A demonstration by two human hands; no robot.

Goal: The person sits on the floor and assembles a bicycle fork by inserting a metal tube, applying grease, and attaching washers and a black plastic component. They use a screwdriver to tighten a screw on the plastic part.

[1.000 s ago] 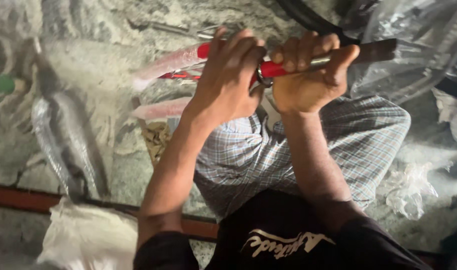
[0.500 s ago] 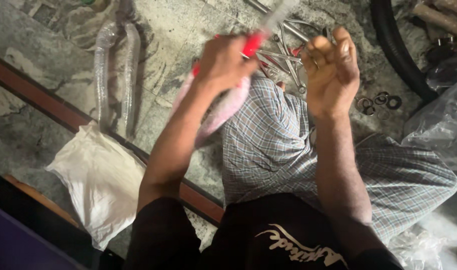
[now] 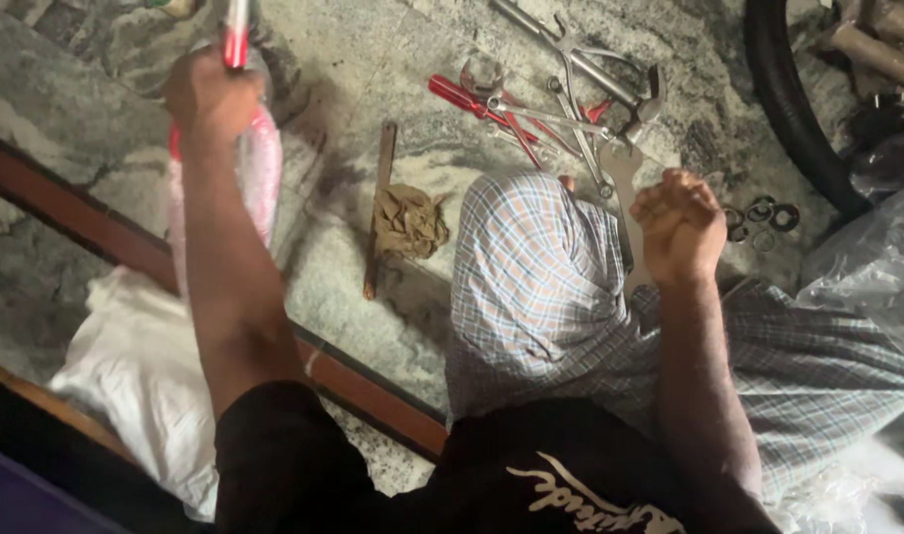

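Note:
My left hand [image 3: 210, 94] is stretched out to the upper left, closed around a red and silver bar [image 3: 236, 30] whose lower part is a pink piece wrapped in clear plastic [image 3: 259, 173]. My right hand [image 3: 679, 222] hovers over my raised knee in checked cloth [image 3: 531, 287], fingers curled into a loose fist with nothing visible in it. Just beyond that hand lies a heap of metal tools [image 3: 570, 99].
The tool heap includes spanners, pliers and a red-handled screwdriver [image 3: 462, 96]. Small metal rings [image 3: 763, 213] lie by a black tyre [image 3: 788, 119]. A crumpled brown rag [image 3: 407, 222] and a flat metal strip [image 3: 378, 208] rest on the stone floor. White bag [image 3: 135, 366] at lower left, clear plastic [image 3: 867, 287] at right.
Both hands gripped the red bar a second ago. My right hand has let go and drawn back over the knee; my left hand has carried the bar off to the left.

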